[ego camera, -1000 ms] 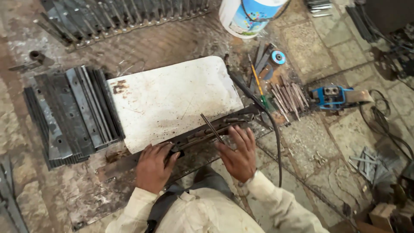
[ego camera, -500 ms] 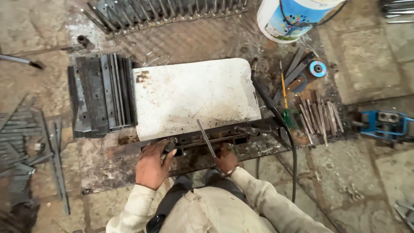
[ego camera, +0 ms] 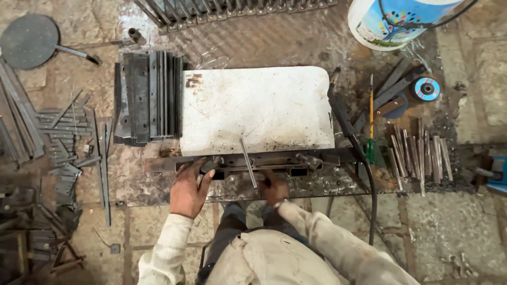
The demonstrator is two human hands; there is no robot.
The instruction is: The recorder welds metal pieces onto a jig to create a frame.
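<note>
The fingers [ego camera: 203,170] of the left hand [ego camera: 187,192] are spread and laid flat on the left part of a dark metal bar [ego camera: 248,161], with the fingertips resting on its upper face and nothing enclosed by them. The right hand [ego camera: 274,190] is placed at the near edge of the same bar, just right of its middle; its fingers are curled, but whether anything is clasped in them cannot be told, since they are partly hidden. Between the two hands a thin steel rod [ego camera: 247,161] is seen lying slantwise across the bar, its upper end reaching onto the white plate [ego camera: 259,108] and its lower end pointing toward the right hand, which is just beside it.

The bar is laid along the near edge of the white plate, on a rusty steel sheet [ego camera: 132,179] spread over the stone floor. Against the plate's left edge a stack of dark flat bars [ego camera: 148,97] is set. Past the plate's right edge a black cable [ego camera: 364,174] is run toward the person, and further right a yellow-handled tool [ego camera: 371,100], a blue grinding disc [ego camera: 426,88] and a row of short metal pieces [ego camera: 420,153] are laid out. Beyond the far right corner a white bucket [ego camera: 393,24] is stood.
</note>
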